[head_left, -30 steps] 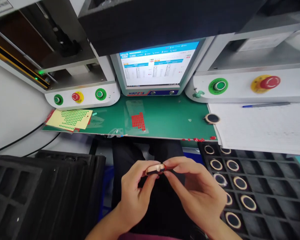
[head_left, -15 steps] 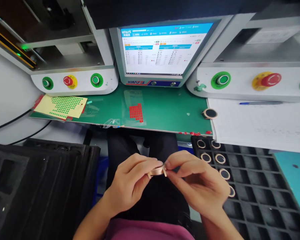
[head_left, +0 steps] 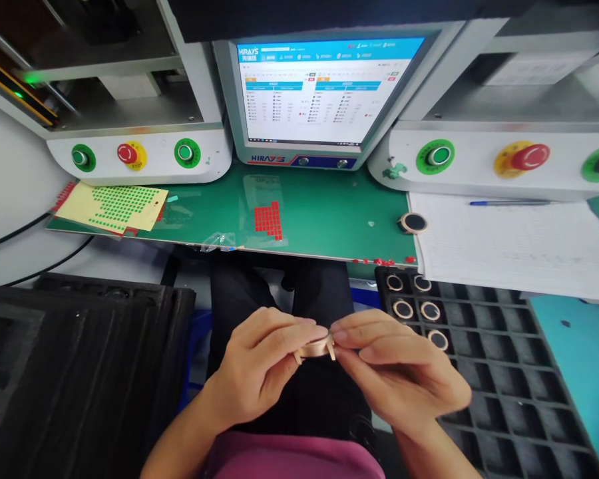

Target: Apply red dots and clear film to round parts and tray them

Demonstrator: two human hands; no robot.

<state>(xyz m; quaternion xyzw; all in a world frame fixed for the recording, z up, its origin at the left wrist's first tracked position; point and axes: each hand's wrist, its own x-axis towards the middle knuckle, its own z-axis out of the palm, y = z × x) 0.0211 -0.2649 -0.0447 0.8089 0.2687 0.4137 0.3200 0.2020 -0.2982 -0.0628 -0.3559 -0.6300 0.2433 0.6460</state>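
A rose-gold watch case (head_left: 314, 348) with lugs on its rim is held above my lap, seen edge-on. My left hand (head_left: 254, 362) is closed around its left side, fingers on top and thumb below. At its right edge, my right hand (head_left: 399, 359) pinches with thumb and fingertips; whether something small is between them is hidden. Another watch case (head_left: 413, 223) with a dark round face lies on the green work surface (head_left: 324, 226) beside the paper. Several more sit in compartments of a black tray (head_left: 499, 362) to my right, including a nearby watch case (head_left: 437, 340).
A monitor (head_left: 324, 93) stands between two machines with green buttons and red stop knobs (head_left: 529, 156). On the work surface are a red sticker sheet (head_left: 268, 221), a yellow sheet with green dots (head_left: 114, 206), and paper (head_left: 509, 246) with a pen (head_left: 509, 203). Black trays (head_left: 80, 372) are stacked left.
The view has shifted slightly. My right hand has turned a little, its fingers lying flatter along the right side of the watch case. Both hands stay on the case.
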